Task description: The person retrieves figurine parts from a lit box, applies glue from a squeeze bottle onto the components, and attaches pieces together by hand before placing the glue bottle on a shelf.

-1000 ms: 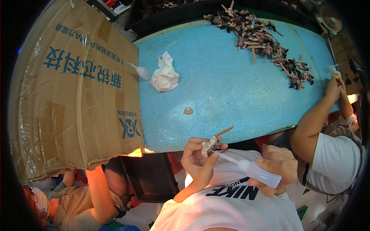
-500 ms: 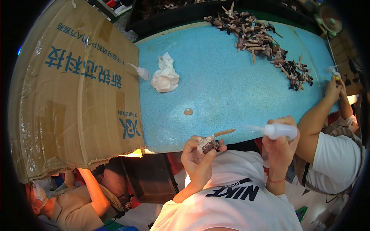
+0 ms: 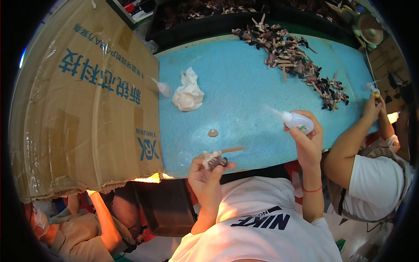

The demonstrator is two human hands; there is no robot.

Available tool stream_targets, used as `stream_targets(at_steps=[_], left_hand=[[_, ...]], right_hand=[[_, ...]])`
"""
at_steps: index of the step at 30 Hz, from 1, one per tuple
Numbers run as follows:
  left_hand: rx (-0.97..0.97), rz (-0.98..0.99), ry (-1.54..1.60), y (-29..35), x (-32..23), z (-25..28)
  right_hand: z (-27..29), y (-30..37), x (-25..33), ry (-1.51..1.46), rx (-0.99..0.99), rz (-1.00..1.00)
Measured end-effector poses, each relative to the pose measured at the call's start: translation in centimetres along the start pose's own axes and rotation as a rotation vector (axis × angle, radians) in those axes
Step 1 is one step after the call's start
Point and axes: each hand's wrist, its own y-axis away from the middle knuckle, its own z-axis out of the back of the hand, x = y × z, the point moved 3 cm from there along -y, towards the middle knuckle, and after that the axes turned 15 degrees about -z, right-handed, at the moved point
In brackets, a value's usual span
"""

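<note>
Left fingers (image 3: 215, 175) pinch a figure (image 3: 216, 161); right fingers (image 3: 300, 136) wrap a nozzle bottle (image 3: 298, 122). An accidental squeeze could drip on the bench (image 3: 244, 87); a slack pinch could drop the figure.

The open passage across the table (image 3: 244, 89) runs through its bare blue middle, between the crumpled white tissue (image 3: 188, 96) at the left and the heap of figurines (image 3: 286, 54) at the upper right; a small beige piece (image 3: 213, 133) lies within it, toward the front. The cardboard box (image 3: 87, 118) walls off the left side, and a black tray (image 3: 203, 29) bounds the far edge. The left grip (image 3: 206, 180) with its figurine (image 3: 216, 162) blocks the near edge, the right grip (image 3: 309, 140) with a raised squeeze bottle (image 3: 301, 122) obstructs the right-front approach, and a co-worker's arm (image 3: 347, 150) closes the right end.
</note>
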Motion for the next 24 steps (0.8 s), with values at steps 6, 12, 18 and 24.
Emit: stream_targets(at_steps=[6,12,18,24], left_hand=[[-0.044,-0.055,-0.072,-1.0,-0.9,1.5],[-0.043,-0.068,-0.048,-1.0,-1.0,1.7],[-0.062,-0.092,-0.041,-1.3,-1.5,1.8],[-0.053,-0.101,-0.041,-1.4,-1.6,2.0]], right_hand=[[-1.4,-2.5,-0.7,0.053,0.081,-0.022],[-2.3,-5.6,-3.3,0.223,0.083,0.015],[-3.4,-8.4,-5.3,0.370,0.094,0.139],[-3.5,-10.1,-6.8,0.665,-0.016,0.222]])
